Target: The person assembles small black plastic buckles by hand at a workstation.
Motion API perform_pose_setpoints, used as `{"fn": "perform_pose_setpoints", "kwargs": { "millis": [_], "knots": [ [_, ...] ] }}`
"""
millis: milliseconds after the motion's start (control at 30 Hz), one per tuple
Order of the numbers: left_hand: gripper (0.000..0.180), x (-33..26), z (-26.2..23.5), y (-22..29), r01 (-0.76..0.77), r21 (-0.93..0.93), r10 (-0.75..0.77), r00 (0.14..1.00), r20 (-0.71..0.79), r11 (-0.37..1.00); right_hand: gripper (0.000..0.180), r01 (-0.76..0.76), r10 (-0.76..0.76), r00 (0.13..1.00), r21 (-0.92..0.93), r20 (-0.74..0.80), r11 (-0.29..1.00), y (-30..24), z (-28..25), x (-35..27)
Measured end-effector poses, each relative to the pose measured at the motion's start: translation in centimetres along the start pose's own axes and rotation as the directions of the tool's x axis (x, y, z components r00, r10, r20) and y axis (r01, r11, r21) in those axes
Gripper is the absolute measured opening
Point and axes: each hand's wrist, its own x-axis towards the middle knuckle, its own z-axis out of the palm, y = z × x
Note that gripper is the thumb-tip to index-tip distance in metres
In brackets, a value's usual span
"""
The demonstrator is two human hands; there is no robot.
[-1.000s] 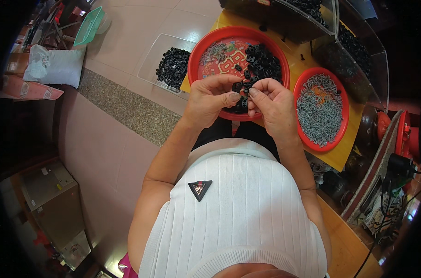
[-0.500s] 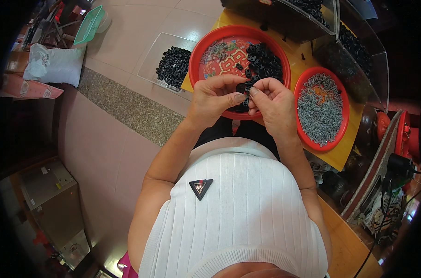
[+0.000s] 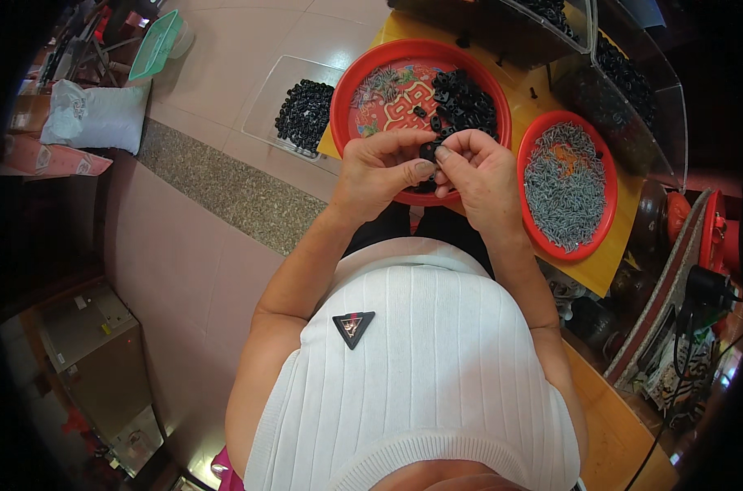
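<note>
Head view: small black moulded part (image 3: 428,150) over the near side of the large red tray (image 3: 341,90), pinched in the narrow thumb-and-forefinger grip of the left hand (image 3: 379,173); right hand (image 3: 479,173) at its right edge, fingertips drawn close, contents of that grip hidden, cannot tell. Judged light, stiff, smooth, hardly fragile; best held by outer edges. Markings on white sack (image 3: 105,121), pink carton (image 3: 56,155) and triangular badge (image 3: 353,329) not legible

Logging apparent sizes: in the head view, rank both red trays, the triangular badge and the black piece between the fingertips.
Largest to smallest:
Left red tray
Right red tray
Triangular badge
Black piece, partly hidden
</note>
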Motion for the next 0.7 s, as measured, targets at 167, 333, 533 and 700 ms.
{"fn": "perform_pose_setpoints", "kwargs": {
  "millis": [167,333,533,700],
  "knots": [
    [0.028,-0.1,-0.3,0.0,-0.021,0.081,0.023,0.999,-0.021,0.996,0.009,-0.012,0.001,0.998,0.151,0.069,0.988,0.1,-0.5,0.1],
    [0.027,-0.1,-0.3,-0.4,-0.021,0.095,0.024,0.999,-0.031,0.995,0.010,-0.103,0.028,0.980,0.376,0.198,0.921,1.4,-1.4,0.6],
    [0.025,-0.3,-0.3,-0.5,-0.037,0.078,0.039,0.999,-0.014,0.996,0.011,-0.126,0.016,0.964,0.400,0.267,0.908,2.0,-1.7,0.9],
    [0.023,-0.3,-0.1,-0.2,-0.072,0.186,0.075,0.997,-0.012,0.980,0.011,-0.219,0.089,0.947,0.417,0.308,0.882,1.7,-2.0,0.9]
  ]
}}
